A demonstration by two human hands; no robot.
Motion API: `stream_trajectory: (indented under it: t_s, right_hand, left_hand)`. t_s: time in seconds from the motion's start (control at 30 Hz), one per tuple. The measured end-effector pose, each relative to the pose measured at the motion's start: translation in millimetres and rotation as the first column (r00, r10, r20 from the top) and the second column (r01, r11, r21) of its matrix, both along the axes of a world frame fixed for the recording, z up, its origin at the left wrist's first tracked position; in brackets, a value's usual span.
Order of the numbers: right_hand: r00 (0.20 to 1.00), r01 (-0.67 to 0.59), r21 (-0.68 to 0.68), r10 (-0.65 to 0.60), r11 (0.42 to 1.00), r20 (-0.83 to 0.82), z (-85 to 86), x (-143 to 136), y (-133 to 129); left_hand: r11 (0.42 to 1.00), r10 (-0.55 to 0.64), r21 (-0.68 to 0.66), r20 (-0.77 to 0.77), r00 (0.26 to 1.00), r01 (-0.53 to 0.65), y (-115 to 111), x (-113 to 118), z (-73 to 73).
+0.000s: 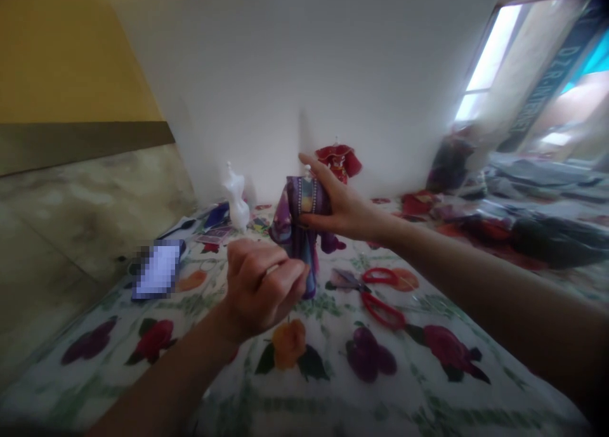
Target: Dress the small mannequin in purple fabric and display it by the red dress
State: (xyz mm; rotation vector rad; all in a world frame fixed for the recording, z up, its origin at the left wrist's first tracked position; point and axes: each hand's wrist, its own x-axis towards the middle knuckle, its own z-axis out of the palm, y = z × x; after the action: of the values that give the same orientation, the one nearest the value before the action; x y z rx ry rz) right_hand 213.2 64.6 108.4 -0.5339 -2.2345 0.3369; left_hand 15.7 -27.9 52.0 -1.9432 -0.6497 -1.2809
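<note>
A small purple doll dress (299, 196) with long sleeves and beaded front trim stands upright on a little dress form, whose white neck knob shows at the top. My right hand (335, 199) holds it at the right side, thumb across the chest and fingers up behind the shoulder. In front of the skirt, my left hand (264, 285) is closed with its knuckles toward me. Its fingertips are at the skirt's lower front, and whatever they pinch is hidden. Red-handled scissors (383, 307) lie spread on the table to the right of the skirt.
A bare white dress form (235, 199) stands at the back left; a red doll dress (339, 161) is behind my right hand. A phone (158, 269) lies at left. Plastic-wrapped goods (528, 224) are heaped at right. A floral cloth (328, 405) covers the table.
</note>
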Motion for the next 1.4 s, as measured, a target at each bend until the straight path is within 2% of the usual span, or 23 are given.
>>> stream_trajectory:
  t_s: [0.13, 0.23, 0.4, 0.9, 1.2, 1.4]
  right_hand:
    - [1.000, 0.009, -0.014, -0.009, 1.000, -0.007, 0.3, -1.2, -2.3]
    - [1.000, 0.011, -0.031, -0.011, 0.999, 0.003, 1.2, -1.9, -3.7]
    - [1.000, 0.015, 0.000, -0.015, 1.000, 0.009, 0.9, -1.5, -1.3]
    - [1.000, -0.005, 0.002, 0.005, 1.000, -0.006, -0.8, 0.0, 1.3]
    - [1.000, 0.012, -0.002, -0.012, 1.000, 0.015, -1.7, 0.5, 2.5]
    - [1.000, 0.020, -0.007, -0.019, 1.000, 0.020, 0.2, -1.2, -0.8]
  left_hand:
    - [0.991, 0.123, -0.050, -0.032, 0.992, -0.125, 20.3, -3.8, -2.1]
    - [0.981, 0.187, -0.040, -0.070, 0.980, -0.190, 34.3, -5.2, 0.8]
    - [0.970, 0.237, -0.024, -0.138, 0.962, -0.243, 40.0, -4.1, 6.7]
    - [0.974, 0.200, -0.071, -0.173, 0.964, -0.215, 44.6, -5.1, 8.9]
    - [0.970, 0.166, -0.160, -0.119, 0.979, -0.184, 47.7, -5.7, 9.1]
    - [0.976, 0.123, -0.169, -0.093, 0.988, -0.137, 49.3, -6.7, 7.6]
